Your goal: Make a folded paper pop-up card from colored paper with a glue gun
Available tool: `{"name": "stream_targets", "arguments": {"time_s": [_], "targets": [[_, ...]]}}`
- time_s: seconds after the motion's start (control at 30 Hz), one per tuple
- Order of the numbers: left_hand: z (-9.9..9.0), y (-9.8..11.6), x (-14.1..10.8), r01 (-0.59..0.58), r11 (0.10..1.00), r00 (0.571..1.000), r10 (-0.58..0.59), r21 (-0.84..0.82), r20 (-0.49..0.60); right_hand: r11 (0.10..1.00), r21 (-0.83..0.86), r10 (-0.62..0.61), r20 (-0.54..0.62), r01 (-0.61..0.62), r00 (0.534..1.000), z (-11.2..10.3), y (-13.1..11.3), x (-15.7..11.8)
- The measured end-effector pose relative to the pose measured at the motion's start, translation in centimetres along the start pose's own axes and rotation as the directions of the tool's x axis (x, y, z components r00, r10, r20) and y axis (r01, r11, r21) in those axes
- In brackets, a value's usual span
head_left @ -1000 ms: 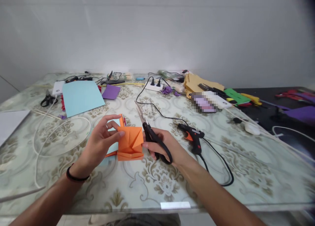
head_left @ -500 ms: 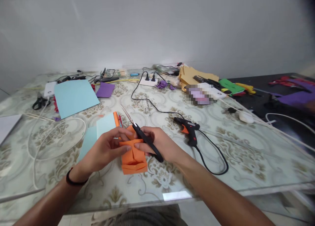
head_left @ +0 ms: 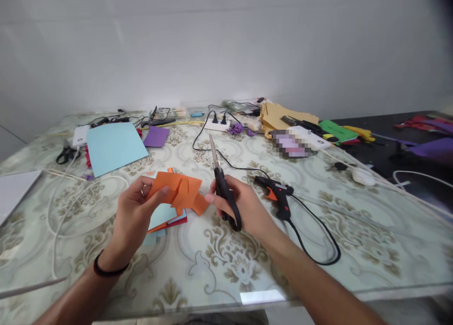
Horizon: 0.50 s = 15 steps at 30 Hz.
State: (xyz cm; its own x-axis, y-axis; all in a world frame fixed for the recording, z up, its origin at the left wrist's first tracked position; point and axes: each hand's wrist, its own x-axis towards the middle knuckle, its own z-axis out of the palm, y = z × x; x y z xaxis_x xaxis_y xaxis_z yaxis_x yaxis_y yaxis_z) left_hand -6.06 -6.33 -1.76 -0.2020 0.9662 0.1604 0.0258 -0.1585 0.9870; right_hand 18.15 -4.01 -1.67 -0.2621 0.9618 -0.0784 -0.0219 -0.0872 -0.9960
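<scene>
My left grip [head_left: 150,195] pinched folded orange paper [head_left: 179,189]; right grip [head_left: 215,197] held scissors [head_left: 223,186], glue gun [head_left: 278,195] just right of it, blue sheets [head_left: 161,216] beneath the left.

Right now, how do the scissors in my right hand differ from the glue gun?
The scissors are held in the right hand, blades pointing toward the wall; the glue gun lies on the table, untouched.
The scissors have silver blades and black handles; the glue gun has a black body and orange trigger.
The scissors have no cord; the glue gun trails a black one.
Shared: mostly black grips.
</scene>
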Motion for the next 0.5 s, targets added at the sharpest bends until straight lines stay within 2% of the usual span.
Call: {"name": "stream_targets", "arguments": {"time_s": [0.07, 0.17, 0.3, 0.37, 0.43, 0.5], "targets": [[0.3, -0.3, -0.4, -0.011, 0.998, 1.0, 0.013, -0.068, 0.021, 0.998, 0.048, 0.042, 0.021, -0.043, 0.999, 0.5, 0.4, 0.1], [0.9, -0.3, -1.1, 0.091, 0.992, 0.98, -0.074, -0.088, 0.182, 0.987, 0.149, 0.045, 0.042, -0.051, 0.998, 0.9, 0.9, 0.2], [0.8, 0.2, -1.1, 0.248, 0.967, 0.883, -0.2, -0.062, 0.424, 0.991, 0.119, 0.054, 0.114, -0.068, 0.992, -0.1, 0.4, 0.2], [0.3, 0.4, -0.8, 0.23, 0.971, 0.849, -0.169, -0.062, 0.501, 0.996, 0.051, 0.063, 0.222, -0.076, 0.973, -0.8, -0.2, 0.1], [-0.2, 0.5, -0.5, 0.148, 0.989, 0.813, -0.118, -0.005, 0.571, 0.998, -0.012, 0.063, 0.333, -0.063, 0.941, -1.3, -0.7, -0.1], [-0.5, 0.8, -0.4, 0.071, 0.994, 0.756, -0.108, 0.084, 0.646, 0.998, -0.048, 0.06, 0.408, -0.044, 0.911, -1.4, -1.0, -0.3]]}}
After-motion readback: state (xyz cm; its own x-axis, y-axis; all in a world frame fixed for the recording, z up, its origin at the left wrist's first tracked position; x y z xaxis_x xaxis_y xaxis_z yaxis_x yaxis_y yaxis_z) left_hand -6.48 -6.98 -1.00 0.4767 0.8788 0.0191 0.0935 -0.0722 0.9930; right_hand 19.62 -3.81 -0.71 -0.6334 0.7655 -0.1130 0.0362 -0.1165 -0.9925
